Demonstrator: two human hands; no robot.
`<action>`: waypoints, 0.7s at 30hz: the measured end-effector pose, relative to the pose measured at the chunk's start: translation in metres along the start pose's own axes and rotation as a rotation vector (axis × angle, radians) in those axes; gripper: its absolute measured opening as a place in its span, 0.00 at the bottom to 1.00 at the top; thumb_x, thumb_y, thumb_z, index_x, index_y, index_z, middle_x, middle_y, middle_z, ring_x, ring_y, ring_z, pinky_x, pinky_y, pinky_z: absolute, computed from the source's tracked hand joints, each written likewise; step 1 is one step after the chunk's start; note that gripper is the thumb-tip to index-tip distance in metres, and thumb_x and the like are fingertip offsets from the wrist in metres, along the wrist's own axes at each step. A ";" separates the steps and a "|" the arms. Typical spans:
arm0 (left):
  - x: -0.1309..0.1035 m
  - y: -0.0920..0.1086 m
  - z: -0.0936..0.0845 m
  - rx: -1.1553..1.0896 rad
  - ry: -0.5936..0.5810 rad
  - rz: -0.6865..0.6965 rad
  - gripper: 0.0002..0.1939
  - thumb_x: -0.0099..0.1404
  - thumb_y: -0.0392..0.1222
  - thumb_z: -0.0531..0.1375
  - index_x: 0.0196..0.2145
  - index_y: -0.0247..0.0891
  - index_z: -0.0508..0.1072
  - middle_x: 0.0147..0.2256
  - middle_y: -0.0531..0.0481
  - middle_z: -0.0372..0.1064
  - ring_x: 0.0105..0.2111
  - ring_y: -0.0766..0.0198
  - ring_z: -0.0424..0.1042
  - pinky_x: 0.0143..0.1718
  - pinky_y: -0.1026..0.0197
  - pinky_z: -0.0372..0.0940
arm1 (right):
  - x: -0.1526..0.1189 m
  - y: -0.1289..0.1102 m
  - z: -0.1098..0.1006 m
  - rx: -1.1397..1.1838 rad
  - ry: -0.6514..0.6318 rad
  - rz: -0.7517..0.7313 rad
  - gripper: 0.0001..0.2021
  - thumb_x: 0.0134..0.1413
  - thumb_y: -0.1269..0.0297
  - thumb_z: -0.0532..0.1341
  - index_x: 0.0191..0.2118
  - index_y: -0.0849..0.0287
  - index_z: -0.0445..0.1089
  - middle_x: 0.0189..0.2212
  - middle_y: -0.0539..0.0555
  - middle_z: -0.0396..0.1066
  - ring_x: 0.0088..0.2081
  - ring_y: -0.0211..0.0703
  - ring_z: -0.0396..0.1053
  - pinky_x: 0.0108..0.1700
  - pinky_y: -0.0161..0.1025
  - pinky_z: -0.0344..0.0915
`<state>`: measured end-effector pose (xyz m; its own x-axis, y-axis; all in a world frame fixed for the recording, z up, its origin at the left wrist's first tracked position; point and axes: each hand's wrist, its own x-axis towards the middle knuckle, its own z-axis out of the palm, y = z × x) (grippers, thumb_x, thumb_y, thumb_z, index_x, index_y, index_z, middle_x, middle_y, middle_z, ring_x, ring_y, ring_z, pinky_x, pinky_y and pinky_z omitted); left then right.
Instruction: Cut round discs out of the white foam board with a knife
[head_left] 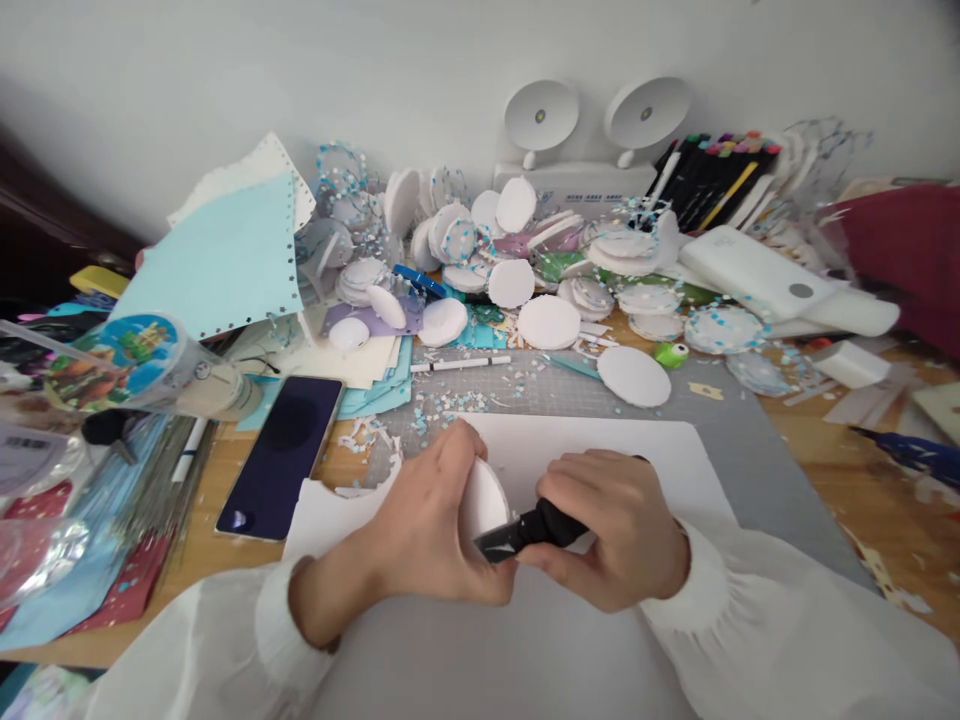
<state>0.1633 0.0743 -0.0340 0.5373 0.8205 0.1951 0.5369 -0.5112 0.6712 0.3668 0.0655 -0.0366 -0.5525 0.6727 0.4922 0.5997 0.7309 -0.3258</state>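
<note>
My left hand [431, 520] is closed around a white round stack of paper [484, 495], its thumb and fingers curving about the edge. In my right hand [607, 525] is a black hole punch [544, 525], gripped by the handles. Its dark, shiny head meets the lower right edge of the paper stack, close to my left thumb. The exact contact is partly hidden by my left hand. Under both hands lies a large white sheet [600, 440], on top of a grey cutting mat [720, 450].
Behind my hands are white paper discs [634, 376], paper scraps [435, 405] and a white pen [461, 364]. At left lie a phone [281, 455], a tilted plastic cup [142, 365] and a pale blue sheet [225, 260]. Markers [720, 185] and a white twin-head lamp [574, 185] stand at the back.
</note>
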 end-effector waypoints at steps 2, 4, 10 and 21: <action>0.000 0.000 0.000 0.009 -0.018 -0.012 0.26 0.41 0.45 0.57 0.38 0.42 0.50 0.31 0.55 0.51 0.27 0.64 0.57 0.24 0.63 0.49 | 0.000 -0.001 0.000 0.000 -0.013 0.001 0.26 0.62 0.45 0.48 0.21 0.58 0.60 0.16 0.48 0.58 0.19 0.36 0.54 0.25 0.38 0.47; 0.000 0.001 -0.001 0.017 -0.037 -0.027 0.26 0.40 0.44 0.56 0.38 0.42 0.49 0.31 0.55 0.52 0.26 0.65 0.56 0.24 0.64 0.49 | 0.000 -0.002 0.000 0.003 -0.021 0.001 0.26 0.62 0.44 0.48 0.21 0.58 0.60 0.16 0.48 0.57 0.19 0.36 0.53 0.25 0.38 0.46; 0.002 0.005 -0.004 0.016 -0.058 -0.026 0.25 0.40 0.43 0.56 0.36 0.42 0.49 0.31 0.55 0.51 0.26 0.66 0.55 0.23 0.64 0.47 | -0.001 -0.004 0.000 0.016 -0.033 0.010 0.26 0.62 0.44 0.49 0.20 0.58 0.60 0.16 0.48 0.57 0.19 0.36 0.53 0.25 0.38 0.46; 0.001 0.001 -0.001 -0.037 -0.047 -0.022 0.27 0.42 0.44 0.59 0.38 0.42 0.49 0.30 0.56 0.50 0.25 0.67 0.56 0.24 0.64 0.50 | -0.001 -0.001 -0.002 -0.003 -0.038 0.013 0.26 0.62 0.44 0.49 0.21 0.58 0.61 0.16 0.48 0.58 0.19 0.36 0.54 0.26 0.38 0.46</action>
<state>0.1637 0.0747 -0.0319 0.5560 0.8182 0.1463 0.5253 -0.4824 0.7010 0.3679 0.0634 -0.0354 -0.5663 0.6863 0.4564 0.6089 0.7216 -0.3295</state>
